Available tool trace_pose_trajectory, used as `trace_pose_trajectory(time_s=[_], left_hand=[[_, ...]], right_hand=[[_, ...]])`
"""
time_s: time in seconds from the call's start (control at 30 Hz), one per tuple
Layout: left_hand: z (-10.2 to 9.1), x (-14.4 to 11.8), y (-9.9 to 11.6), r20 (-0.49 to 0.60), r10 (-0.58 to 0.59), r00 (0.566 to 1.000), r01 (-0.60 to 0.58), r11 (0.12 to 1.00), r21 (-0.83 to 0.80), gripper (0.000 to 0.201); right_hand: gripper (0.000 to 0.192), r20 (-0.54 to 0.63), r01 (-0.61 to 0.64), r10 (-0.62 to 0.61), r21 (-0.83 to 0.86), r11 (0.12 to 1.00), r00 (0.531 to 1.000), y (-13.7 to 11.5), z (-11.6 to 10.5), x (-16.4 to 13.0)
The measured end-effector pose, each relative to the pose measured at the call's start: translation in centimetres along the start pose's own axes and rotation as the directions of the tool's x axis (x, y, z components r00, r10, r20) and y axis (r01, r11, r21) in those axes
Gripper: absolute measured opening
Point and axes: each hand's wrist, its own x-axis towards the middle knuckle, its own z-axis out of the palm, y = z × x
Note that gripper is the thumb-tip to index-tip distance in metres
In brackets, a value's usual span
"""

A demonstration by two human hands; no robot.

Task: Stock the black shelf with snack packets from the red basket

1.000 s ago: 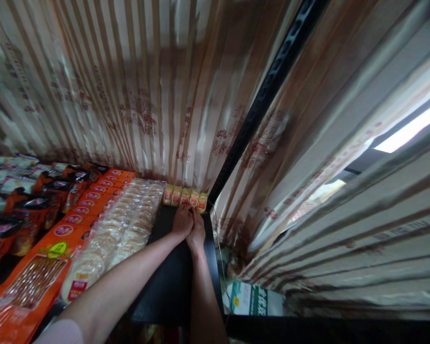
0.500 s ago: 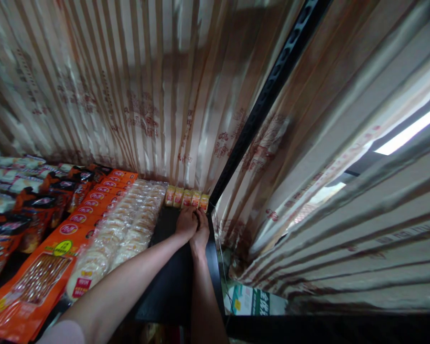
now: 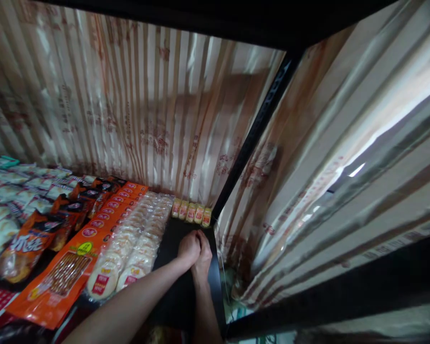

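Black shelf (image 3: 181, 291) is bare except for five small packs (image 3: 191, 212) at the back; left hand (image 3: 189, 247) and right hand (image 3: 204, 253), fingers curled together, rest well short of them, apparently holding nothing; the row's front remains unfilled.

Print on the small yellow packets (image 3: 191, 213) too small to read.

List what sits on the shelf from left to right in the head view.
Pale snack bags → dark orange bags → flat orange packs → clear packs of round crackers → small yellow packs at the back, with the two hands before them.
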Motion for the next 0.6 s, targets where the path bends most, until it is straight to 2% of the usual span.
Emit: trace_pose_trajectory(time_s=[0.07,0.13,0.3,0.37,0.43,0.5,0.57,0.6], left_hand=[[0.1,-1.1,-0.1,0.006,-0.042,0.999,0.043,0.994,-0.098,0.036],[0.5,-2.1,-0.2,-0.003,-0.068,0.998,0.065,0.957,-0.283,0.036],[2.6,-5.0,-0.8,-0.044,-0.056,0.997,0.016,0.775,-0.632,0.048],[4.1,-6.5,-1.2,-0.084,-0.075,0.994,-0.018,0.631,-0.775,0.045],[5.8,-8.3,-1.6,-0.135,-0.093,0.986,-0.086,0.410,-0.908,0.038],[7.4,-10.2,-2.0,-0.157,-0.091,0.983,-0.137,0.194,-0.971,0.033],[8.3,-11.9,-2.5,-0.127,-0.086,0.988,-0.115,0.132,-0.984,0.032],[8.5,-12.7,-2.7,-0.095,-0.082,0.992,-0.082,0.147,-0.986,0.032]], right_hand=[[0.040,0.020,-0.019,0.019,0.006,1.000,1.000,-0.5,-0.5,-0.9],[0.041,0.026,-0.040,0.040,0.013,0.999,0.999,-1.1,-0.9,-1.8],[0.042,0.016,-0.134,0.134,0.009,0.991,0.991,-2.7,-1.7,-4.9],[0.042,-0.004,-0.180,0.181,0.017,0.983,0.984,-3.3,-2.2,-6.4],[0.043,-0.019,-0.222,0.222,0.014,0.975,0.975,-4.0,-2.8,-8.0],[0.045,-0.016,-0.261,0.261,-0.020,0.965,0.965,-4.7,-3.7,-9.6],[0.046,-0.001,-0.272,0.273,-0.076,0.959,0.962,-5.5,-4.6,-11.3],[0.046,0.012,-0.261,0.264,-0.108,0.959,0.964,-5.9,-5.1,-12.1]])
